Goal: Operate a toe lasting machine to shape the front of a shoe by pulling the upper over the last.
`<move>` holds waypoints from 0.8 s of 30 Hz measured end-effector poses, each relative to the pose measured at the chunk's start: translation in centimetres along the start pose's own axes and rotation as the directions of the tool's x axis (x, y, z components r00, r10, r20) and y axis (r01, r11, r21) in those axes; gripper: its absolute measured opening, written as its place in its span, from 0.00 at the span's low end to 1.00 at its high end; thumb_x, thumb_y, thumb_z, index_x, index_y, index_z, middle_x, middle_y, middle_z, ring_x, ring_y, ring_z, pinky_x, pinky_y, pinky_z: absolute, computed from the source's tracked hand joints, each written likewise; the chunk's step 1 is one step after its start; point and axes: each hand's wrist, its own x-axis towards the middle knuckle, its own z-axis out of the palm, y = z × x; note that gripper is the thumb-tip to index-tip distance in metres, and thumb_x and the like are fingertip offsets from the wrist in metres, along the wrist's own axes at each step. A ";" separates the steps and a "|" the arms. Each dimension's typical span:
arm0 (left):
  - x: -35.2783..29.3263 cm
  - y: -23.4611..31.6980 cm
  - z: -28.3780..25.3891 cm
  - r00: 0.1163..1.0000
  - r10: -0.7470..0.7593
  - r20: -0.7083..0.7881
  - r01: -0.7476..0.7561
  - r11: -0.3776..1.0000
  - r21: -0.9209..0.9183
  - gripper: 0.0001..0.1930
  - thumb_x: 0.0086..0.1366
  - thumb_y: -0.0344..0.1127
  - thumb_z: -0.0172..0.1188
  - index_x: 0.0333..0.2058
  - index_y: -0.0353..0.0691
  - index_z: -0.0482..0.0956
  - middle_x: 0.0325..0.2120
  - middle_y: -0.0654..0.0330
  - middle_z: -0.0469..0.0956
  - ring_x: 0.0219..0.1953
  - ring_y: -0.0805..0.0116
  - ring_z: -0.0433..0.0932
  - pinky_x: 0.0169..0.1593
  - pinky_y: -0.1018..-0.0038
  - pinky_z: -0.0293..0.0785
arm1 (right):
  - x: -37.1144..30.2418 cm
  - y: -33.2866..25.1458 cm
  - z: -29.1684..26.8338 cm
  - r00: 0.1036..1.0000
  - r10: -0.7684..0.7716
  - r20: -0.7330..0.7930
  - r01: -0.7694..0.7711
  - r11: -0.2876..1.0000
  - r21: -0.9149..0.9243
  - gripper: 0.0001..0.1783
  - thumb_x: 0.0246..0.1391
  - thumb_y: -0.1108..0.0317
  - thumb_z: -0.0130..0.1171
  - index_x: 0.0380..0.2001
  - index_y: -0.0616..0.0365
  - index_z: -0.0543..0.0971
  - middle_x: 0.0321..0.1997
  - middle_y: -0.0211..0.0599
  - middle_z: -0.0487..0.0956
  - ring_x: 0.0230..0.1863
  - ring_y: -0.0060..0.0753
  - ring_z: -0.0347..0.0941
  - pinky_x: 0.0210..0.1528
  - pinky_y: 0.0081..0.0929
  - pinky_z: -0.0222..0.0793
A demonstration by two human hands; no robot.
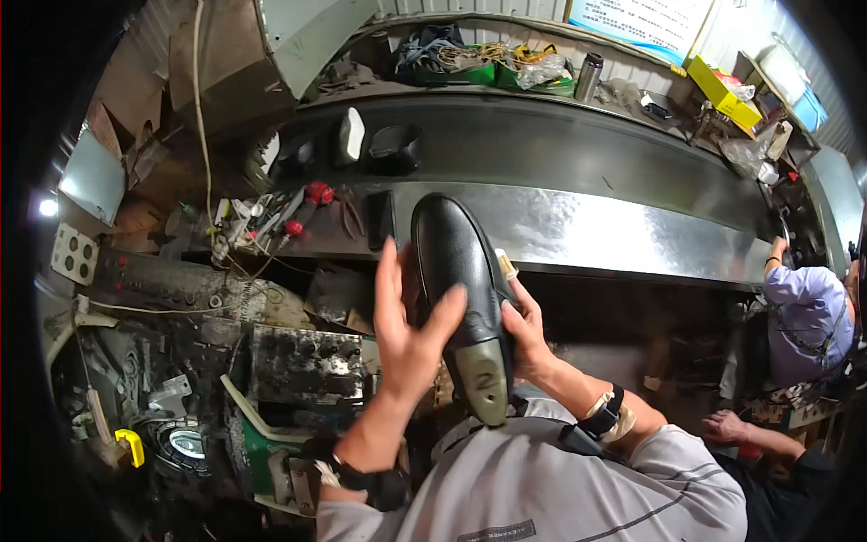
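Observation:
A black leather shoe stands toe-up in front of me, with an olive-green shoe last showing in its heel opening. My right hand grips the shoe along its right side, thumb near the opening. A small cream-coloured piece shows by the right fingertips; I cannot make out what it is. My left hand is at the shoe's left side, its fingers stretched upward and apart and its thumb over the upper. The shoe's underside is hidden.
A dark conveyor belt with a metal ledge runs across ahead. On it lie a white shoe-shaped piece and black pieces. Pliers and other tools lie left, above grimy machinery. A co-worker is at right.

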 end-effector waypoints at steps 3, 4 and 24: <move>4.4 0.5 0.6 0.983 -0.097 0.155 0.105 0.994 -0.039 0.45 0.58 0.32 0.74 0.67 0.26 0.55 0.55 0.51 0.71 0.54 0.67 0.74 0.59 0.72 0.71 | -0.8 -0.9 -1.8 0.999 -0.013 0.050 0.014 1.000 -0.026 0.46 0.59 0.57 0.67 0.73 0.62 0.56 0.64 0.39 0.73 0.62 0.28 0.72 0.65 0.29 0.67; 5.1 0.6 0.9 0.969 -0.146 0.198 0.156 0.987 -0.035 0.44 0.57 0.33 0.75 0.66 0.27 0.60 0.53 0.52 0.74 0.52 0.68 0.75 0.58 0.73 0.72 | -1.1 -1.3 -2.4 0.999 -0.017 0.044 0.019 0.999 -0.028 0.46 0.59 0.57 0.67 0.73 0.62 0.56 0.64 0.39 0.73 0.62 0.28 0.72 0.65 0.29 0.67; 9.4 -4.8 7.6 0.989 -0.143 0.029 0.144 0.989 -0.031 0.21 0.58 0.29 0.71 0.49 0.32 0.78 0.42 0.54 0.84 0.43 0.66 0.82 0.52 0.70 0.78 | 4.0 -4.4 -11.0 0.985 -0.096 0.141 0.127 0.966 -0.226 0.71 0.52 0.32 0.65 0.75 0.62 0.30 0.80 0.54 0.47 0.80 0.46 0.41 0.77 0.41 0.38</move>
